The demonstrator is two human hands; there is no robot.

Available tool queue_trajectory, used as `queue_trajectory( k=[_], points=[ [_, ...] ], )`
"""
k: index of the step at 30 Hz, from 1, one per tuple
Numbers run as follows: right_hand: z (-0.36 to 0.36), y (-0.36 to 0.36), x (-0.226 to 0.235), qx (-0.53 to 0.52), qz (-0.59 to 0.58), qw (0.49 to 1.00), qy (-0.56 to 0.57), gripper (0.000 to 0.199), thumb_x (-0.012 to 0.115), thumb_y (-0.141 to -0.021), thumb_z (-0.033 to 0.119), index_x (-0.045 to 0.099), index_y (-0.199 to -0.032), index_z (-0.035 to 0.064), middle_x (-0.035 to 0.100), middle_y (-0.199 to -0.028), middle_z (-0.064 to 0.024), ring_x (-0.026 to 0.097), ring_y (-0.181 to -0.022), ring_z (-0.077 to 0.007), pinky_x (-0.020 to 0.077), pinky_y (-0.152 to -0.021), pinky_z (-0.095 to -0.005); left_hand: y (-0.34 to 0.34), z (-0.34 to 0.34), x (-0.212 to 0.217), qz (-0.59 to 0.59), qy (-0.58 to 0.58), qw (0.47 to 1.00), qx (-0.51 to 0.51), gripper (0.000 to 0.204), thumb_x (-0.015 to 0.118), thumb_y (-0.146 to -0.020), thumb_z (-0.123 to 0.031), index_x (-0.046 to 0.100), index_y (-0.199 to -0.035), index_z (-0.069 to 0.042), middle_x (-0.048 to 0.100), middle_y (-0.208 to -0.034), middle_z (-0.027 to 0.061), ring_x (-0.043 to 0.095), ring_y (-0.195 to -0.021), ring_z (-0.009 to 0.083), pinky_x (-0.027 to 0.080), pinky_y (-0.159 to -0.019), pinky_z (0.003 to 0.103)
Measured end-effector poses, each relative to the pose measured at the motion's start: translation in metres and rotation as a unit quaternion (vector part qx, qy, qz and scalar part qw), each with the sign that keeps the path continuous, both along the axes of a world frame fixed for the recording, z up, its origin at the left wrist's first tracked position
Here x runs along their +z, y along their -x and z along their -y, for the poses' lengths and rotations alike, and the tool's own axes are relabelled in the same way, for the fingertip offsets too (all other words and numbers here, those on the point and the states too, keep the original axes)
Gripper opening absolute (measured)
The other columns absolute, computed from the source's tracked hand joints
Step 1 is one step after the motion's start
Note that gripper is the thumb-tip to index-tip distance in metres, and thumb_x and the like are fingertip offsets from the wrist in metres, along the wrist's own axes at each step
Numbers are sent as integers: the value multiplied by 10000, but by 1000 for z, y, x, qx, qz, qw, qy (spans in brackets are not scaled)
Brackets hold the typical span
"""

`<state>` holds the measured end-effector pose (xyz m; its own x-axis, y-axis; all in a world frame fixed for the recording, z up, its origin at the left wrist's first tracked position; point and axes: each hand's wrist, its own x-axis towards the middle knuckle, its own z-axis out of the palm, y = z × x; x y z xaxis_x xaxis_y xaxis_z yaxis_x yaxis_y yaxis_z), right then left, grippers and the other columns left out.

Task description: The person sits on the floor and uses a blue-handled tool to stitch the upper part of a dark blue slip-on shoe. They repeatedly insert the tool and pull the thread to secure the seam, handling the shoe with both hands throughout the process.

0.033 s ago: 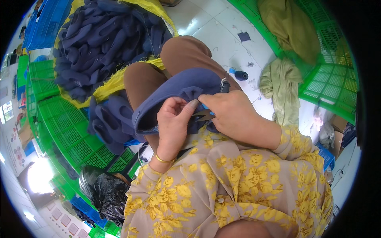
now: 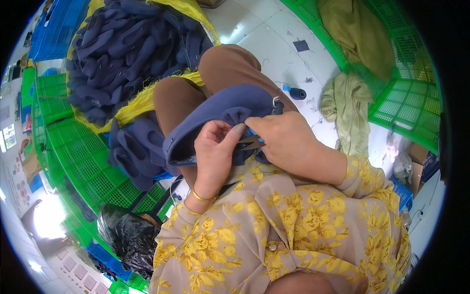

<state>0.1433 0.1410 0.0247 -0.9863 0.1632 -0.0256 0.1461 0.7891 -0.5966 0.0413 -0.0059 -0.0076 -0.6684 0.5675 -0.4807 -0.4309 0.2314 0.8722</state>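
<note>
Across my lap lies a navy fabric piece (image 2: pixel 223 105), shaped like a shoe upper, with a small bow (image 2: pixel 237 115) on its near edge. My left hand (image 2: pixel 215 152) is closed on that edge beside the bow, thumb against fingers. A pair of scissors (image 2: pixel 252 142) is gripped in my right hand (image 2: pixel 289 137); the dark blades point left, slightly apart, just below the bow. My right fingertips press on the fabric close to the left thumb. Above the right knuckles sticks out a dark stub (image 2: pixel 277 106) with a metal loop; I cannot tell what it belongs to.
Beyond my knees, a yellow-edged sack (image 2: pixel 211 30) is heaped with navy pieces. More navy pieces (image 2: pixel 134 147) lie beside my left leg, by a green crate (image 2: pixel 81 157). A thread spool (image 2: pixel 297 93) and olive cloth (image 2: pixel 345 108) are on the right floor, near another green crate (image 2: pixel 401 117).
</note>
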Motion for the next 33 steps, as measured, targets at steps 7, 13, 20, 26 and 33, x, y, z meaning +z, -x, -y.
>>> queue_trajectory(
  k=[7,13,20,26,33],
  points=[
    [1,9,12,31,61,995,-77,108,640,-745,86,628,-838,32,670,-731,-122,688,-683,-247,538,-585,-344,-5,2,-3,-82,45,995,-22,136,733,-826,-25,613,-873,15,616,-795,13,537,-718,48,458,-640,196],
    [9,12,7,42,89,989,-115,112,652,-735,74,624,-832,27,668,-763,-134,691,-702,-260,553,-600,-339,-5,6,-14,-120,52,990,-46,168,682,-764,62,622,-918,34,626,-805,49,563,-742,105,489,-680,245],
    [2,18,-6,36,69,992,-97,118,628,-746,67,626,-853,16,670,-786,-151,683,-734,-312,554,-634,-385,3,6,-9,-104,64,988,-93,108,666,-867,17,616,-961,24,623,-876,4,550,-785,49,453,-704,190],
    [-37,23,-3,47,41,997,38,339,561,-718,-52,678,-1014,64,686,-928,-151,656,-860,-355,529,-760,-406,23,5,2,48,-16,995,-91,83,642,-934,-101,646,-951,-21,598,-837,-50,513,-768,18,416,-702,169],
    [-54,29,-13,68,42,985,152,287,572,-771,-2,693,-1020,74,689,-934,-156,657,-853,-349,522,-741,-399,27,3,1,92,-27,991,-90,100,616,-943,-101,644,-953,-5,602,-838,-47,514,-749,24,420,-696,175]
  ],
)
